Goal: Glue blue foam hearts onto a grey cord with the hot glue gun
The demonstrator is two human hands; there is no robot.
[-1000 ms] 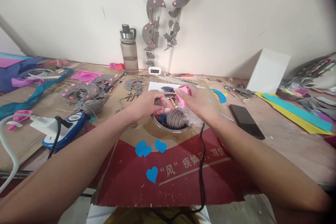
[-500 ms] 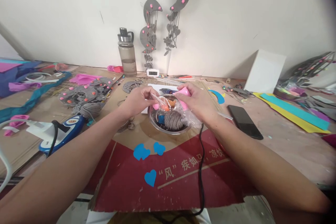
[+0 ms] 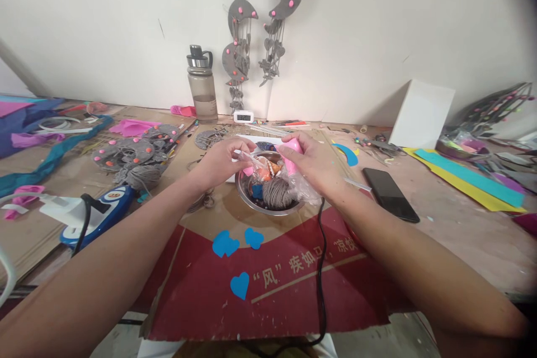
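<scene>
The view looked from the wearer's head, forward and down across the table (image 3: 453, 240) toward the wall (image 3: 352, 28) at 12 o'clock. The bare forearms (image 3: 113, 257) entered from 8 and 4 o'clock, with the left hand (image 3: 222, 162) and right hand (image 3: 316, 165) mid-view, at the metal bowl (image 3: 274, 213). The cardboard's (image 3: 260, 316) near edge lay closest, at 6; the view darkened toward its 2 o'clock corner.

Tbl (image 3: 444, 246): red/brown cardbd (image 3: 277, 313) ctr, blk phone (image 3: 390, 194) + yel. sheet (image 3: 482, 197) on R.
</scene>
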